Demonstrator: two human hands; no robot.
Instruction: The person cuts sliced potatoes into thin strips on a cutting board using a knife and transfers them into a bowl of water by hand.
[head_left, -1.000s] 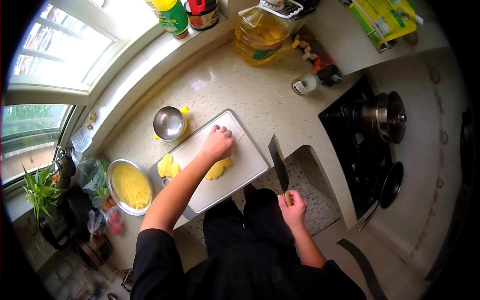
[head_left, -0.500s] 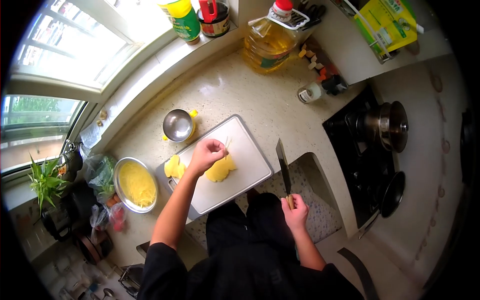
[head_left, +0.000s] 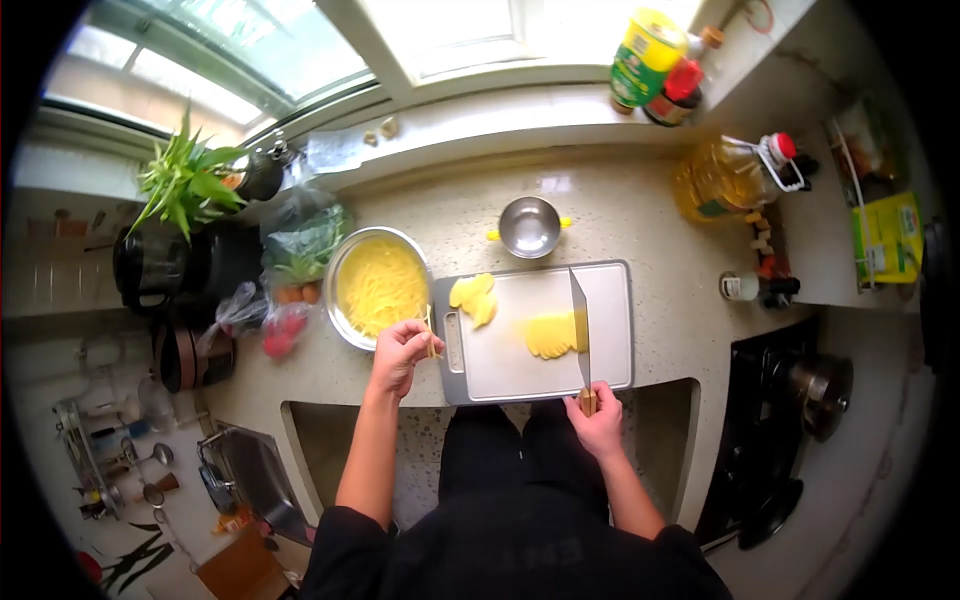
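My left hand (head_left: 402,355) pinches a few thin yellow potato shreds (head_left: 431,330) beside the near right rim of a metal bowl (head_left: 337,318). That bowl holds a heap of potato shreds (head_left: 382,285). In my right hand (head_left: 598,418) is the wooden handle of a cleaver (head_left: 581,325), its blade over the right part of the cutting board (head_left: 490,365). Close to the blade's left side lies a fanned stack of potato slices (head_left: 550,336). More loose slices (head_left: 475,298) rest at the board's upper left. Whether the edge touches the board, I cannot tell.
Behind the board stands a small metal bowl (head_left: 530,228) with yellow handles. Bagged greens (head_left: 305,240) sit left of the shred bowl. An oil jug (head_left: 725,180) and a small bottle (head_left: 745,287) stand to the right, near the black stove (head_left: 750,420).
My view has turned. The left hand has gone from above the board to beside the shred bowl, still pinching shreds. The cleaver has moved from right of the board to over it.
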